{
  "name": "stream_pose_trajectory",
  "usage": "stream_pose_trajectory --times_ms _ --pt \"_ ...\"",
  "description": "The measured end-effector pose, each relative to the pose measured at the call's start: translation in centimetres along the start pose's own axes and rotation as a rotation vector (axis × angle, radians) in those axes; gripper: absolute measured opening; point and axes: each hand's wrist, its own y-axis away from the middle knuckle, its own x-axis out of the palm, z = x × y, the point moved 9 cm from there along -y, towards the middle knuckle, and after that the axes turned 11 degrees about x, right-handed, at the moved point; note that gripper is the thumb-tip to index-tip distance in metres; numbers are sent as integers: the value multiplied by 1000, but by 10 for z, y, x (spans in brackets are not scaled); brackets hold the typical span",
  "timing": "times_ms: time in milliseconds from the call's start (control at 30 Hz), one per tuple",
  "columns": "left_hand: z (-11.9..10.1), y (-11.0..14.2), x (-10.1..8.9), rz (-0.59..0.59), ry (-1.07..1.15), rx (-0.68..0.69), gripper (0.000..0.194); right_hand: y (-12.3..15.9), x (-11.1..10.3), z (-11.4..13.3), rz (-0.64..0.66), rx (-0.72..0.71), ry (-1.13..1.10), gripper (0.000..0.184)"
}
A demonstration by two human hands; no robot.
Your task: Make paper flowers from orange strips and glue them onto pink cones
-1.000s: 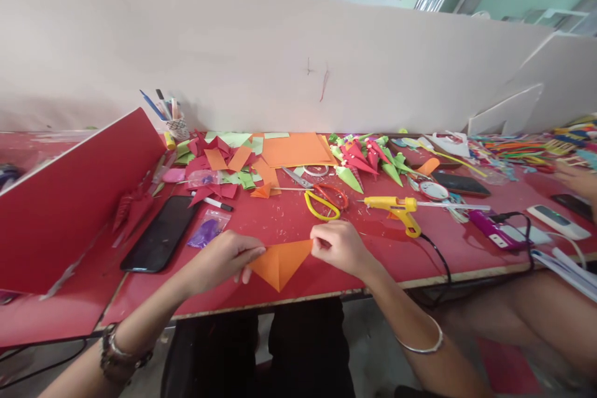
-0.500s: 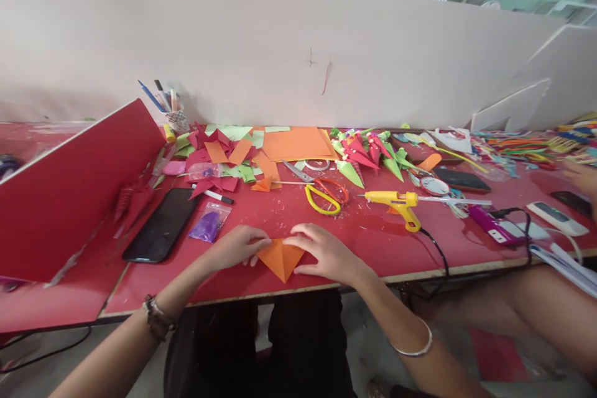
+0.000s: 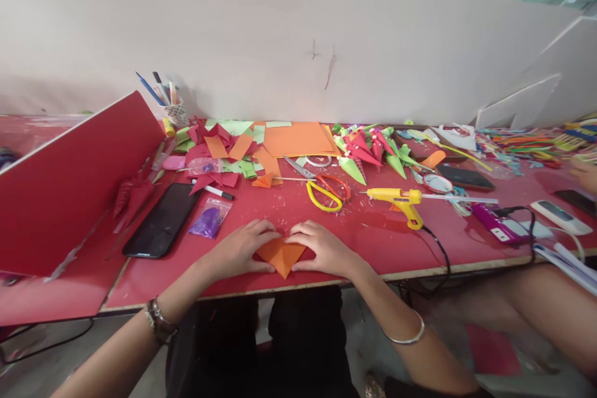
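Note:
An orange piece of folded paper [image 3: 282, 256] lies near the table's front edge, its point toward me and creases running to that point. My left hand [image 3: 247, 250] grips its left side, thumb low and fingers at the top edge. On the opposite side my right hand [image 3: 321, 250] holds it the same way, fingertips on the top edge and thumb near the lower point. Beyond the hands lie scissors [image 3: 329, 193] with yellow and red handles. Left of them is a small orange folded piece [image 3: 263, 180] with a thin stick.
A yellow glue gun [image 3: 396, 201] with a cord lies to the right, by a purple power strip [image 3: 500, 224]. Left are a black phone [image 3: 161, 221], a bag of purple material [image 3: 209, 219] and a red board [image 3: 74, 186]. Behind are orange sheets [image 3: 298, 138] and folded paper cones [image 3: 368, 148]. Another person's hand [image 3: 583, 173] shows at right.
My left hand has shifted forward around the paper's left side, its thumb now showing near the lower edge. My right thumb sits closer to the point. The camera view has tilted slightly.

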Motion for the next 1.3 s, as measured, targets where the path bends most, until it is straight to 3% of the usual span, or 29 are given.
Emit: stream_pose_trajectory --times_ms 133,300,500,567,667,833,900,1100,1200,1300 --pt "-1 -1 -3 -10 14 31 51 0 -3 -1 5 -5 -30 42" --pt "-3 0 -6 -65 -33 47 30 -1 -6 2 -43 2 -68 27" --pt "11 4 -8 -202 -111 -129 31 13 -33 4 -492 72 99 28" --pt "12 3 -7 -208 -110 -132 30 17 -29 14 -462 -6 162 25" --pt "16 3 -7 -227 -80 -141 29 19 -11 24 -275 -92 186 30" --pt "27 8 -6 -251 -24 -249 28 16 8 19 -97 -46 121 56" --pt "31 12 -6 -286 7 -294 21 14 12 16 -78 -22 113 56" --pt "35 22 -10 -414 119 -378 48 12 10 12 -168 92 162 35" --pt "38 26 -11 -509 306 -439 58 13 3 13 -269 119 178 30" --pt "40 25 -16 -603 536 -415 61 11 -13 14 -390 106 209 27"
